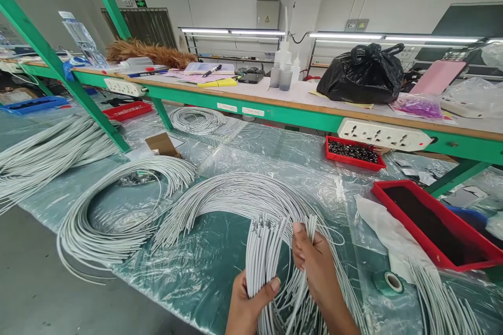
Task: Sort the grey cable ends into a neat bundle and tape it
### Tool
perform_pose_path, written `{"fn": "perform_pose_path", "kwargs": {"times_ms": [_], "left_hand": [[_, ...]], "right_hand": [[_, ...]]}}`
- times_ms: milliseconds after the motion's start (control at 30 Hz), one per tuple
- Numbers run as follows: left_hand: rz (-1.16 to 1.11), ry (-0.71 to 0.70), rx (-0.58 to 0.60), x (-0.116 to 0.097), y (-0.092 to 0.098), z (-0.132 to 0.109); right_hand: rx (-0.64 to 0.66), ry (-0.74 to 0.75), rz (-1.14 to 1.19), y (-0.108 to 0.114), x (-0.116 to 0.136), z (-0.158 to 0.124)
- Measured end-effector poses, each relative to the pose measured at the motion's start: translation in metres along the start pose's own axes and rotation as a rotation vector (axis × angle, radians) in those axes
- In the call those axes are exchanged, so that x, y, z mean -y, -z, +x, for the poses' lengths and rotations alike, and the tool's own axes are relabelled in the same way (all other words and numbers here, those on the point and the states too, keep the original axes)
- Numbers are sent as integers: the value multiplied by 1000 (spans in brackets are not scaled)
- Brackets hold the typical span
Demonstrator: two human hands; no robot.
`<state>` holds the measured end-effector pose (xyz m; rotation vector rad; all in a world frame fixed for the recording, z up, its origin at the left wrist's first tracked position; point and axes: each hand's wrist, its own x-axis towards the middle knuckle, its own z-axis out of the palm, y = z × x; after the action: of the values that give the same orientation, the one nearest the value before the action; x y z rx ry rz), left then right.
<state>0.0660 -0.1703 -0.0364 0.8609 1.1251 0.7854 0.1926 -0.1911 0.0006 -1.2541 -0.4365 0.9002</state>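
Observation:
My left hand (251, 301) is wrapped round a thick bunch of white cables (264, 256), their cut ends pointing up. Just to the right, my right hand (312, 259) pinches a few white cables (312, 224) between thumb and fingers, close beside the bunch. Behind both hands a large curved bundle of white cables (243, 193) lies on the plastic-covered table (204, 282). More loose cable lengths hang below and between my hands. The lower ends of the held cables run out of the picture.
A coiled cable bundle (78, 225) lies left, with a bigger cable pile (51, 152) beyond. Red trays (440, 225) and green tape (388, 282) are at right, near another cable bundle (444, 298). A green-edged shelf (275, 110) crosses behind, carrying a black bag (359, 76) and bottles (283, 70).

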Motion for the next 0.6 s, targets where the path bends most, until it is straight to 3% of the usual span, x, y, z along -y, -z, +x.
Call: {"fn": "perform_pose_path", "kwargs": {"times_ms": [333, 467, 600], "left_hand": [[-31, -22, 19, 2, 0, 3], [-81, 60, -28, -7, -2, 0], [-98, 54, -32, -12, -5, -3]], "right_hand": [[189, 65, -203, 0, 11, -4], [70, 86, -258, 5, 5, -3], [-16, 85, -101, 1, -4, -1]]}}
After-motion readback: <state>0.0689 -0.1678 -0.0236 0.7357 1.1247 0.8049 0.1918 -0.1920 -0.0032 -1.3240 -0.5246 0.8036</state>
